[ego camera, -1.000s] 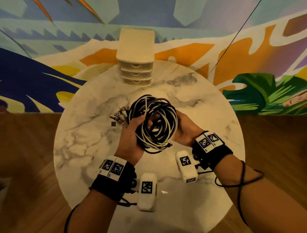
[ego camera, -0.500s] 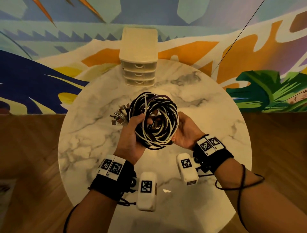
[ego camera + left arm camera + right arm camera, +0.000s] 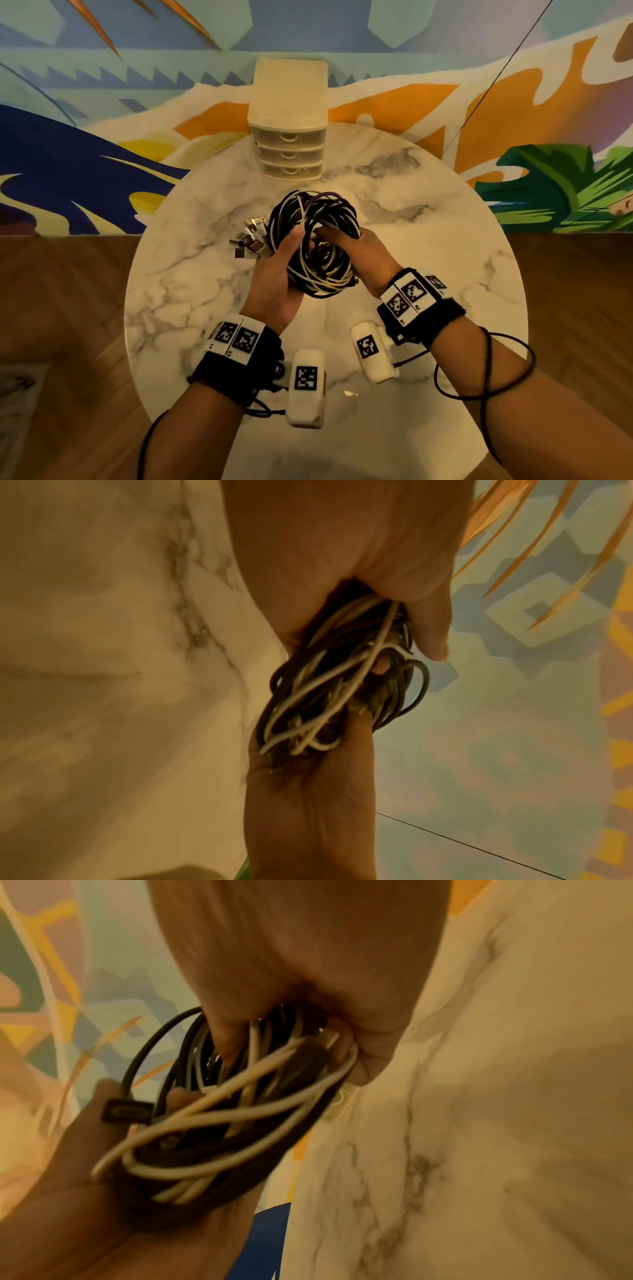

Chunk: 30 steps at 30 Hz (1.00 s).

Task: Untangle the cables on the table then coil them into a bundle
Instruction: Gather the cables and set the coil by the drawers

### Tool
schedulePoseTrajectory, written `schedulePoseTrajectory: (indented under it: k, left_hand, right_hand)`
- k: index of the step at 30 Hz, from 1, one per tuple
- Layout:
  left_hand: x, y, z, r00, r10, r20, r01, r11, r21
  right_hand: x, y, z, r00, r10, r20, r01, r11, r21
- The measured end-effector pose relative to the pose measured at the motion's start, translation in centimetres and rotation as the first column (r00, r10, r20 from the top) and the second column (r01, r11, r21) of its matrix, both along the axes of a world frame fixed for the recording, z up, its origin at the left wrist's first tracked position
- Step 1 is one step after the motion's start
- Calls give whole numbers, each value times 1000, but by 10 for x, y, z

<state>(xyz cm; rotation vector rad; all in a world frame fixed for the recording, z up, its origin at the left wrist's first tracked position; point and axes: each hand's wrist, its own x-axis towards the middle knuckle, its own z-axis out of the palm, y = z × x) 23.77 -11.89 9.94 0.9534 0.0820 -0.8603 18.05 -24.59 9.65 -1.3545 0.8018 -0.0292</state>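
Both hands are gripping the cable bundle [image 3: 317, 246] above the desk [image 3: 191, 274], just in front of the drawer unit [image 3: 289, 137]. Left hand [image 3: 279, 277] is curling round its left side, right hand [image 3: 364, 255] is clutching the right; plug ends [image 3: 251, 238] are sticking out left.

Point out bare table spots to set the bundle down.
Bare marble: the table left of the left hand, and right of the right hand to the rim. Crowded: the connectors beside the bundle, the drawer unit behind.

Bare marble table [image 3: 191, 308] both sides — drawer unit [image 3: 289, 137] at far edge.
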Motion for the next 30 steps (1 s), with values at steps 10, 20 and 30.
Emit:
schedulePoseTrajectory:
  k: [10,20,30]
  left_hand:
    - [2,-6,-10,993,114,6,-114,991,75]
    - [29,-15,-30,996,84,23,-87,956,280]
    - [60,-28,-37,998,65,20,-68,969,238]
  right_hand:
    - [15,7,-10,994,-100,38,104,986,-134]
    - [27,9,-27,987,-154,39,157,981,-114]
    - [57,-7,-36,990,-95,107,104,991,-88]
